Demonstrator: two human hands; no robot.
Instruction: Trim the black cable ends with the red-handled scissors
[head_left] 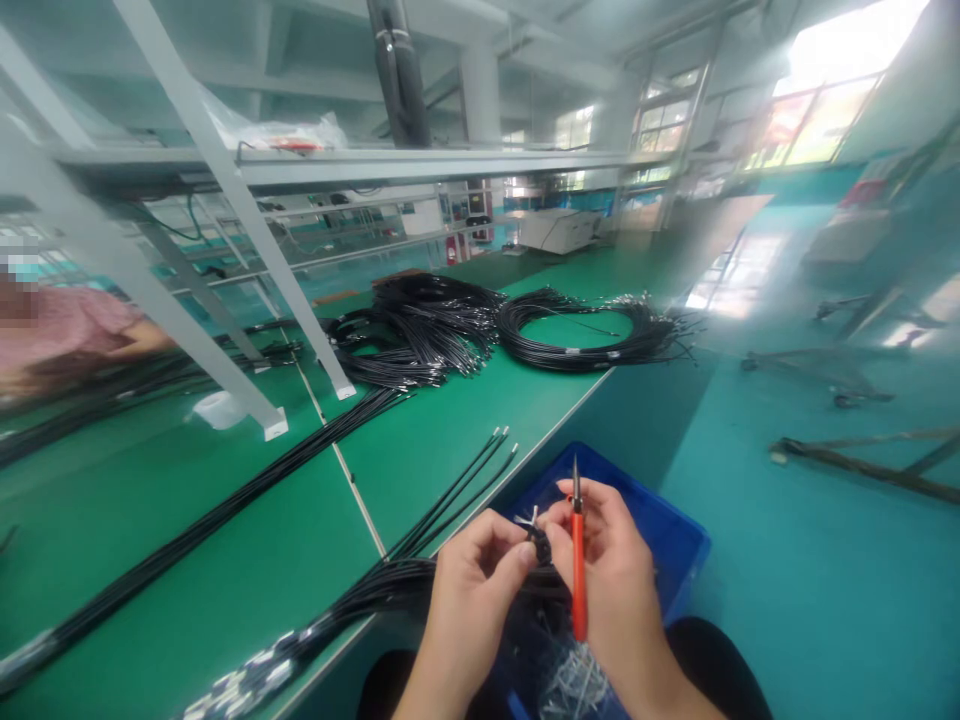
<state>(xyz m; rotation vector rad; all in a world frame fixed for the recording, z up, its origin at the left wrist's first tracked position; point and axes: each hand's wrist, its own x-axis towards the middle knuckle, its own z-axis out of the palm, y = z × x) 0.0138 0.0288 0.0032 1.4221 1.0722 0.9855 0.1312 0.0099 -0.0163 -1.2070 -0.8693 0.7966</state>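
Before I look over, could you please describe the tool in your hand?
Find the blue bin beside the green table. Above it, my right hand holds a slim tool, dark tip pointing up; its red handle sets it apart from the black cables.

Green bench point(480, 410) | black cable coils point(577, 335), long cable bundle point(225, 520), white roll point(219, 409) near shelf post

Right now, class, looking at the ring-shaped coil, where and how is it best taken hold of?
I'd grip the coil at its near rim, coming from the near side of the table. The strands bunch closely there, with white bands on them, whereas loose ends stick out at its far and right sides.
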